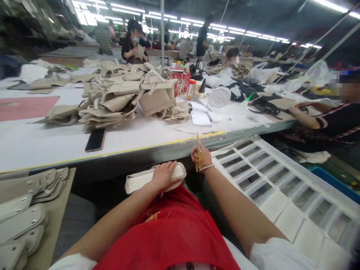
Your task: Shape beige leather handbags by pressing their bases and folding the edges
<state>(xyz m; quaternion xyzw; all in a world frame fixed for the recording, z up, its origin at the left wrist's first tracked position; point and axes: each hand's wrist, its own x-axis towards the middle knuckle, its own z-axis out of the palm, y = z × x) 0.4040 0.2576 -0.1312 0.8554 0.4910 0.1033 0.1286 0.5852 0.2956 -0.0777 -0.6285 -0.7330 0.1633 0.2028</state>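
Observation:
On my lap lies a small cream-white boxy bag piece [143, 181], its long side facing up. My left hand [164, 175] is laid over its right part, fingers curled onto it, and the underside is hidden. To the right of it, apart from the bag piece, I hold yellow-handled scissors [199, 157] in my right hand [204, 156]. Their thin blade points up near the table edge, and the fingers are closed round the handle.
Beige bags [120, 97] are heaped on the white table [146, 137], with a phone [95, 140] near its edge. A white slatted rack [261, 168] stands at right, a board of strap pieces [22, 217] at left. A co-worker's hand [298, 108] works at far right.

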